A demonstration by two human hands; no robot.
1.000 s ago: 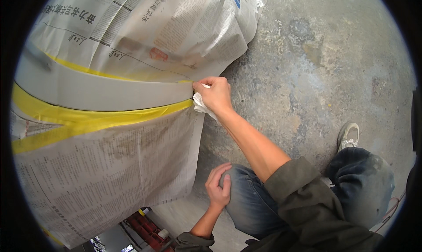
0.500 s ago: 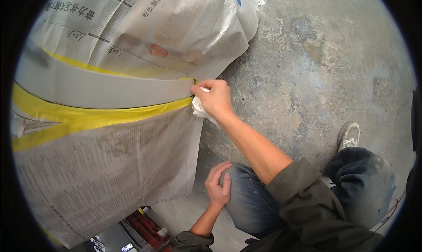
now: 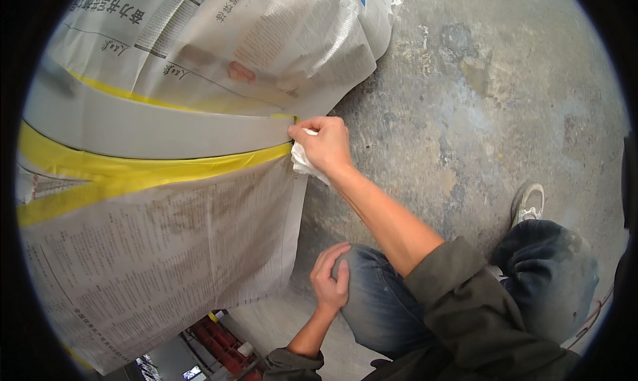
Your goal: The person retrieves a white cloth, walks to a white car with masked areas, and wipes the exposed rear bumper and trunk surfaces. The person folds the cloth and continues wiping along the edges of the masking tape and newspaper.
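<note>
A grey curved panel (image 3: 166,135) runs between strips of yellow masking tape (image 3: 153,172) and newspaper sheets (image 3: 166,241). At the panel's right end, my right hand (image 3: 327,145) is closed on a crumpled white wipe (image 3: 302,160); whether it is cloth or paper, I cannot tell. The wipe hangs below the fingers, and the fingertips touch the panel's edge by the tape. My left hand (image 3: 330,278) lies on my knee (image 3: 372,294), fingers stretched out and holding nothing.
Another newspaper cover (image 3: 266,42) drapes over the surface above the panel. Worn, stained concrete floor (image 3: 452,115) stretches to the right, with my shoe (image 3: 530,201) on it. Red metal equipment (image 3: 219,341) stands at the lower left, behind the paper.
My right hand has shifted only slightly upward at the panel's end, still gripping the wipe. The left hand stays on the knee.
</note>
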